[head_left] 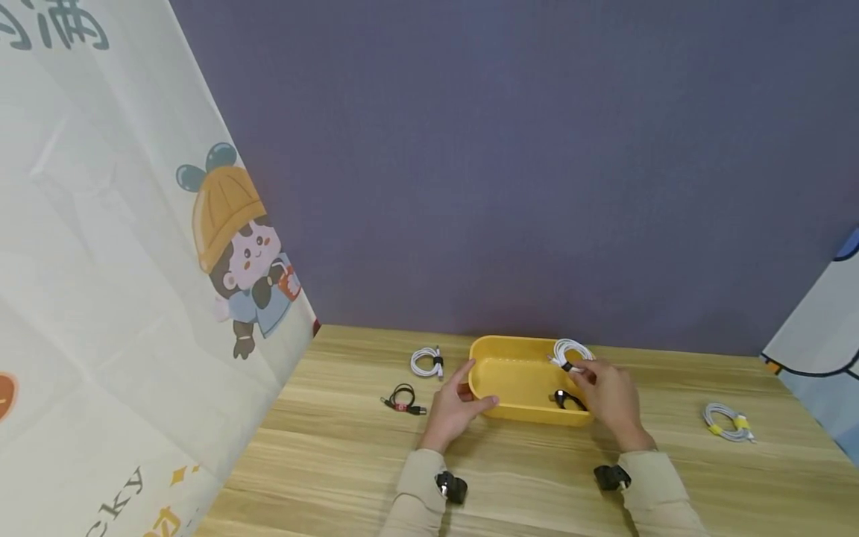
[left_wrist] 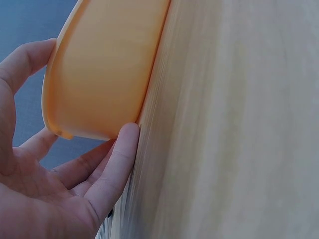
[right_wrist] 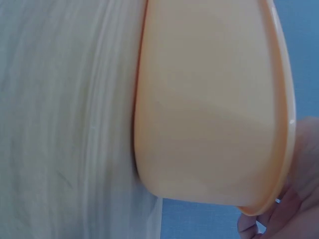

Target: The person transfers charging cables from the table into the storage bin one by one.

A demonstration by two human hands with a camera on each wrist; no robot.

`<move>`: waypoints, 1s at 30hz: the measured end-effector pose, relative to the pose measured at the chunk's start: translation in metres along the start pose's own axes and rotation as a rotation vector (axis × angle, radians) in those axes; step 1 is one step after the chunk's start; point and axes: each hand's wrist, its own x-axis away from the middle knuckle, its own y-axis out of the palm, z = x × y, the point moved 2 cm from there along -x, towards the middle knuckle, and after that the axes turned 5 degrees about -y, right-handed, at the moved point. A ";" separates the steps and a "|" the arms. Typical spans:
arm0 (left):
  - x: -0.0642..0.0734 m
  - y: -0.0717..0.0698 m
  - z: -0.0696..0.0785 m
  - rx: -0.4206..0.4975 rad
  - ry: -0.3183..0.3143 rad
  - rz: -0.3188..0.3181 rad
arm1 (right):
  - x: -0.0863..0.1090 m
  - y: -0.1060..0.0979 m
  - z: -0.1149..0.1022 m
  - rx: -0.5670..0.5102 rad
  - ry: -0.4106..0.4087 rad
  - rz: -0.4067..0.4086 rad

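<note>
I see the right hand (head_left: 612,397) pinching a coiled white cable (head_left: 569,344) over the yellow tray (head_left: 513,382), right side; the left hand (head_left: 452,412) grips its left end. Likely a placing step, calling for lowering, then release.

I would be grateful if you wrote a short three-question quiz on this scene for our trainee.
1. Which hand holds a coiled white cable at the right end of the yellow plastic tray?
2. True or false: the red-tied black USB cable lies on the wooden table, outside the tray.
3. What colour are the ties on the pale coiled cable at far right? A) red B) black C) yellow

Key: 1. The right hand. 2. True. 3. C.
</note>
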 end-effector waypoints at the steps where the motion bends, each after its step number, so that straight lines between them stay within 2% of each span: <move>1: 0.000 0.000 0.000 0.002 -0.001 0.000 | 0.000 0.001 0.000 0.006 -0.005 -0.005; 11: -0.001 0.002 -0.001 0.003 -0.012 0.006 | 0.002 0.004 0.000 0.057 0.017 -0.078; 30: -0.001 0.001 0.000 -0.008 -0.018 0.008 | 0.000 0.005 -0.002 0.118 0.037 -0.140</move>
